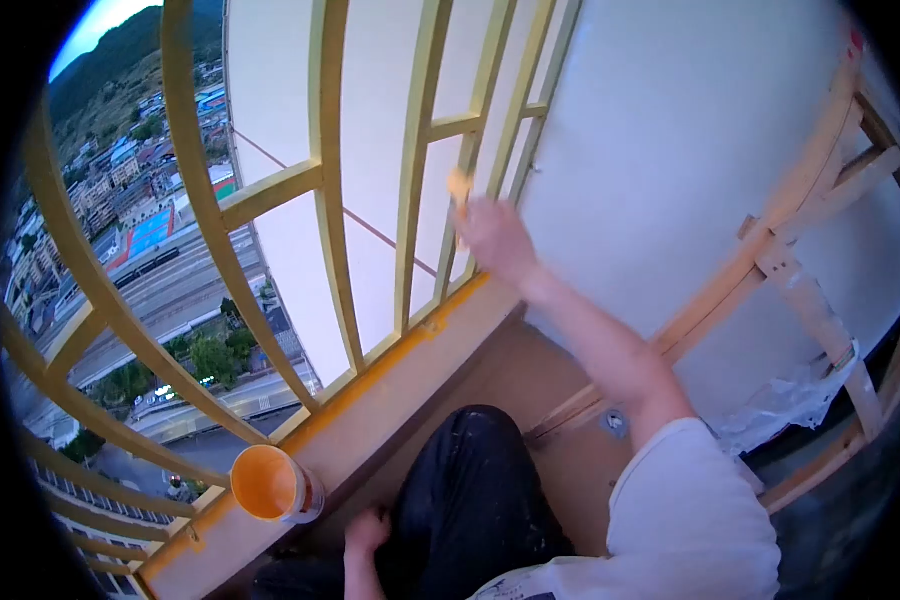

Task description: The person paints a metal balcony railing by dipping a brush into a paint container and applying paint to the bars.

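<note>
Head view: R hand (497,237) is up by the railing (325,110), fingers closed round a small brush (460,186) w/ yellow on it; brush is blurred, sits in front of a yellow bar, can't tell if it touches. Brush is above the ledge (420,362), toward its far end. L hand (369,530) is low, beside the dark trouser leg (460,490), near the ledge's inner edge; fingers look curled, but can't tell if they hold anything.

Bucket (310,495), white outside, orange-yellow inside, stands on the ledge toward its near end, close to the bars, well apart from R hand, just past L hand. Yellow-orange smears (342,402) run along the ledge's outer edge, at the foot of the bars.

Further out: pale panel (280,90) behind the railing, white wall (650,150) beyond the ledge's far end, wooden frame (715,290) leaning on the R side w/ clear plastic sheet (790,410) next to it. Brown floor (550,375) below. Thru the bars, far down: bldgs, a blue court (151,233), trees, rd.
</note>
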A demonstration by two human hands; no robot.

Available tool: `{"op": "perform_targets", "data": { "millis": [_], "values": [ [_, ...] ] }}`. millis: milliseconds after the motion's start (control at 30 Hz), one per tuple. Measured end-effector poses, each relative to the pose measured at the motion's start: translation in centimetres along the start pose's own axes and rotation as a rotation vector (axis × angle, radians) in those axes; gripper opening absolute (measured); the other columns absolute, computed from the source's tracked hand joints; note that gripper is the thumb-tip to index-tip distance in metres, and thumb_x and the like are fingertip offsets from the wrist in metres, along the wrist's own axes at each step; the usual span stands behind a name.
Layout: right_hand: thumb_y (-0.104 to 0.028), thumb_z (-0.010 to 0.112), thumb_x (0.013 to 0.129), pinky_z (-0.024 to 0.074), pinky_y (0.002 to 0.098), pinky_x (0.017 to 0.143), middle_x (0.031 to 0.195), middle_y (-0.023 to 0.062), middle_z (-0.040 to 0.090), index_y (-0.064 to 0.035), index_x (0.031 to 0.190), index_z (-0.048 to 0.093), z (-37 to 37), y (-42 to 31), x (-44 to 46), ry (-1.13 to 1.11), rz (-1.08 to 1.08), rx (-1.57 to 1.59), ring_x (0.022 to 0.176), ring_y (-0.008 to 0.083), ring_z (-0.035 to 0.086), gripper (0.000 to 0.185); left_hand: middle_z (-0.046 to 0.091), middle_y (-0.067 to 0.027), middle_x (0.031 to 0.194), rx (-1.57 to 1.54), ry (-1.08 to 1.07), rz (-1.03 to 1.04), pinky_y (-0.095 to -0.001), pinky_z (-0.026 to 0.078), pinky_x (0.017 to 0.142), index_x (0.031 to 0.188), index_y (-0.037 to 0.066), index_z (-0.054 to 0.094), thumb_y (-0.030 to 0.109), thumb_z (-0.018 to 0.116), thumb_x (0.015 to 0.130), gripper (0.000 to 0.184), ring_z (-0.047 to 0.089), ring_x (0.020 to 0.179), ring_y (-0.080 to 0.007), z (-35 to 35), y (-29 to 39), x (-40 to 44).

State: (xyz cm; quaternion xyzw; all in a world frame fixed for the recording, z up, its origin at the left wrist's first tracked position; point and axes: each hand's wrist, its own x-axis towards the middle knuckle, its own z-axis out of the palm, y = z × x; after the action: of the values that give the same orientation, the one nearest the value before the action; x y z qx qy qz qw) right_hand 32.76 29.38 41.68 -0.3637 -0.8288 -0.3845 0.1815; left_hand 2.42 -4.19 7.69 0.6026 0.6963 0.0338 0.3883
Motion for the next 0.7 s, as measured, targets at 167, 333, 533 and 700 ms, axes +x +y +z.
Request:
{"op": "perform_targets", "data": {
  "millis": [167,333,533,700],
  "values": [
    [-0.012,0.061,0.086,0.0492,0.0408,0.076,0.09,0.0093,0.062,-0.0075,0.095,0.066,7.6,-3.5,-5.6,-0.148,0.106,0.273,0.087,0.0265,0.062,0.012,0.07,-0.0227,0.111,0.075,0.021,-0.022,-0.0533,0.053,0.092,0.119,0.014,0.066,0.035,0.051,0.096,0.035,0.067,0.104,-0.0418,-0.2,0.5,0.2],
    [-0.013,0.062,0.086,0.0498,0.0427,0.073,0.084,0.0105,0.061,-0.0095,0.09,0.065,-3.2,3.1,2.8,0.265,0.075,0.051,0.083,0.0272,0.062,0.006,0.07,-0.0229,0.112,0.044,-0.027,-0.048,-0.0538,0.053,0.092,0.118,0.013,0.066,0.035,0.05,0.096,0.036,0.067,0.105,-0.0422,-1.1,1.7,-0.4],
    [-0.006,0.066,0.086,0.0533,0.0412,0.079,0.093,0.0129,0.07,-0.0049,0.099,0.072,3.8,-3.0,-4.9,-0.169,0.19,0.348,0.09,0.0323,0.066,0.014,0.067,-0.0227,0.123,0.088,-0.106,-0.033,-0.0519,0.051,0.099,0.122,0.009,0.068,0.032,0.048,0.098,0.039,0.064,0.115,-0.0411,-0.3,0.9,1.2],
    [-0.009,0.062,0.097,0.0536,0.0303,0.075,0.094,0.0099,0.074,-0.0022,0.109,0.075,-8.2,-13.0,-5.1,0.013,0.599,1.238,0.083,0.0175,0.067,0.019,0.069,-0.0228,0.116,0.028,-0.038,-0.045,-0.0511,0.052,0.096,0.116,0.005,0.069,0.031,0.051,0.096,0.038,0.065,0.111,-0.0407,-0.7,1.8,0.9]
  ]
}}
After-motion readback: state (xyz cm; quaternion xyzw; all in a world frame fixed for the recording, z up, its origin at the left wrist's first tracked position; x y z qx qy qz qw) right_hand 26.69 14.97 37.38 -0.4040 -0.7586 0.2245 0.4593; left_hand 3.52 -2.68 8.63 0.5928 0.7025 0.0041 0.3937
